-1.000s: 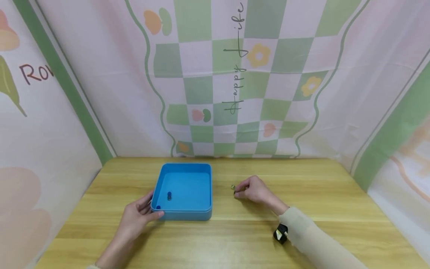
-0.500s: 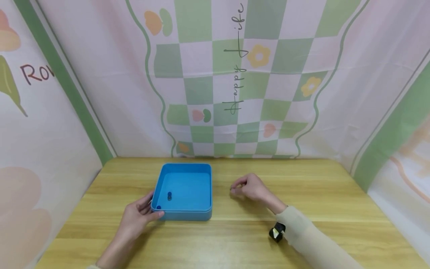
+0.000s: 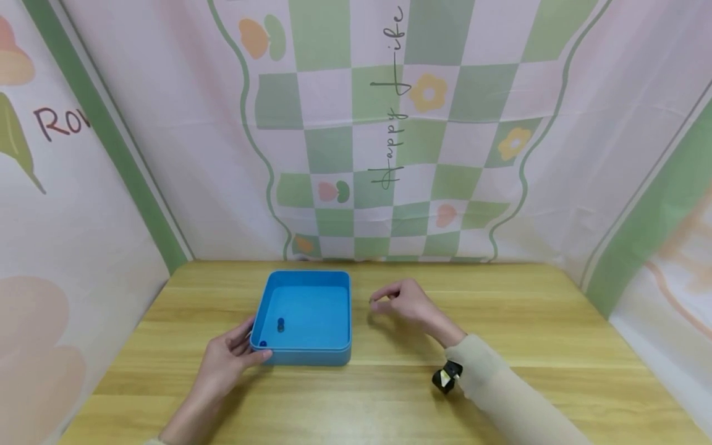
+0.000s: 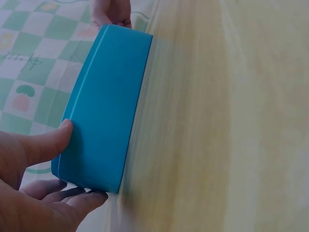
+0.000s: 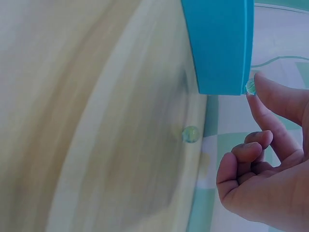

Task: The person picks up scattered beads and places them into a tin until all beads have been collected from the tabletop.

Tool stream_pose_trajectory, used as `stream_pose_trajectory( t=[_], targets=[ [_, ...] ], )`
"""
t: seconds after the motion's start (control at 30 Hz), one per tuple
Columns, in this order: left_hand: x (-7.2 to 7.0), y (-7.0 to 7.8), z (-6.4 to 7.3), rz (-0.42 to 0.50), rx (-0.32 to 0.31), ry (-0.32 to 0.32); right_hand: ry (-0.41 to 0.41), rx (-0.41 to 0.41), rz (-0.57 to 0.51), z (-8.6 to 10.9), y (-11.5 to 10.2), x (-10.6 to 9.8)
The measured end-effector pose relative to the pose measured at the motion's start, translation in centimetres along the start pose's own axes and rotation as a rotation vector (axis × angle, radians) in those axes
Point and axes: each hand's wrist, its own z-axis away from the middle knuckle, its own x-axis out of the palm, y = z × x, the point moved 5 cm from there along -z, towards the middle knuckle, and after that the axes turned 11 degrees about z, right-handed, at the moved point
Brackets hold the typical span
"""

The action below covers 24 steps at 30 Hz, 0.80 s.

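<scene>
My left hand (image 3: 225, 361) grips the near left corner of a square blue plastic box (image 3: 334, 356), thumb on its near wall and fingers under its side. Inside lie several dark marbles (image 3: 263, 343), most of them toward the left. My right hand (image 3: 408, 303) is raised just right of the box. Between its thumb and index finger it pinches a clear greenish marble (image 5: 250, 87), beside the box corner in the right wrist view; its other fingers are curled in. Another clear greenish marble (image 5: 190, 134) shows against the tabletop there, hidden in the head view.
The wooden table (image 3: 367, 402) ends at the back against a checked curtain (image 3: 372, 216). Fabric panels hang at both sides. A small black device (image 3: 447, 377) hangs at the right sleeve (image 3: 500, 389).
My right hand has moved left and away from me, toward the box, now with a marble pinched. The two marbles seen by its fingers have left the head view. The left hand stays put.
</scene>
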Motion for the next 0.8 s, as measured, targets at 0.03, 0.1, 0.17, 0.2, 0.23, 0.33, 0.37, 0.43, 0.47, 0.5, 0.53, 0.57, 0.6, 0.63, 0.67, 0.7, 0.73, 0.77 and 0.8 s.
stream_pose_trajectory(
  t=[0.03, 0.1, 0.17, 0.2, 0.23, 0.33, 0.37, 0.43, 0.47, 0.5, 0.53, 0.57, 0.6, 0.63, 0.67, 0.7, 0.73, 0.77, 0.8],
  targets=[
    [0.0, 0.0, 0.0, 0.001, 0.000, 0.000, 0.003, -0.002, 0.002, -0.1, -0.2, 0.0],
    [0.0, 0.0, 0.0, 0.002, -0.001, -0.001, 0.007, 0.002, 0.005, -0.2, -0.5, 0.0],
    [0.1, 0.1, 0.1, 0.003, -0.002, -0.001, 0.002, 0.002, -0.003, -0.4, -0.8, 0.1],
    [0.1, 0.1, 0.1, 0.002, -0.003, 0.000, 0.001, 0.006, -0.010, -0.4, -1.0, 0.1],
    [0.1, 0.1, 0.1, -0.001, -0.004, 0.002, -0.002, 0.003, -0.023, -0.5, -1.2, 0.2],
    [0.1, 0.2, 0.1, -0.006, -0.006, 0.004, -0.010, -0.002, -0.046, -0.6, -1.7, 0.3],
    [0.1, 0.2, 0.1, -0.008, -0.004, 0.004, -0.006, -0.001, -0.047, -0.7, -1.8, 0.4],
    [0.1, 0.1, 0.1, -0.008, -0.002, 0.003, -0.005, -0.004, -0.055, -0.8, -2.2, 0.4],
    [0.1, 0.1, 0.1, -0.006, 0.000, 0.001, -0.007, -0.003, -0.055, -0.9, -2.2, 0.5],
    [0.1, 0.1, 0.1, -0.004, 0.003, 0.001, -0.005, -0.004, -0.052, -0.9, -2.4, 0.6],
    [0.1, 0.1, 0.0, -0.003, 0.006, 0.000, -0.004, -0.005, -0.054, -0.9, -2.5, 0.6],
    [0.1, 0.0, 0.0, -0.002, 0.008, -0.002, -0.004, -0.003, -0.059, -1.0, -2.6, 0.7],
    [0.1, 0.0, 0.0, -0.002, 0.010, -0.003, -0.005, -0.004, -0.062, -1.0, -2.7, 0.8],
    [0.1, 0.0, 0.0, -0.002, 0.011, -0.004, -0.002, -0.004, -0.063, -1.1, -2.8, 0.9],
    [0.1, 0.1, 0.0, -0.002, 0.015, -0.007, 0.002, -0.005, -0.064, -1.1, -2.9, 1.0],
    [0.1, 0.0, 0.0, -0.002, 0.014, -0.007, 0.008, -0.008, -0.064, -1.2, -3.1, 1.0],
    [0.1, 0.0, 0.0, -0.003, 0.014, -0.007, 0.007, -0.009, -0.074, -1.3, -3.3, 1.1],
    [0.1, 0.0, 0.0, -0.003, 0.013, -0.007, 0.006, -0.011, -0.082, -1.4, -3.5, 1.3],
    [0.1, 0.1, 0.0, -0.005, 0.012, -0.006, 0.002, -0.015, -0.090, -1.4, -3.7, 1.4]
  ],
)
